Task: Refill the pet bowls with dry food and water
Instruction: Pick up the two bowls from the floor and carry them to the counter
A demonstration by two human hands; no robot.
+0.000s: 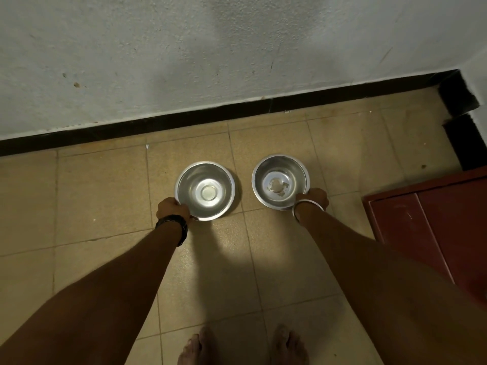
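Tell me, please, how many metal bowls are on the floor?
2. The left bowl sits on the tiled floor, its near rim gripped by the left hand; the right bowl stands beside it, apart, gripped by the right hand. No others show.

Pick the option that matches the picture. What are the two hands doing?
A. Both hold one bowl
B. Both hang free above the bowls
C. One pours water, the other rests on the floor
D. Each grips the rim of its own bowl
D: the left hand grips the near rim of the left bowl, and the right hand grips the rim of the right bowl.
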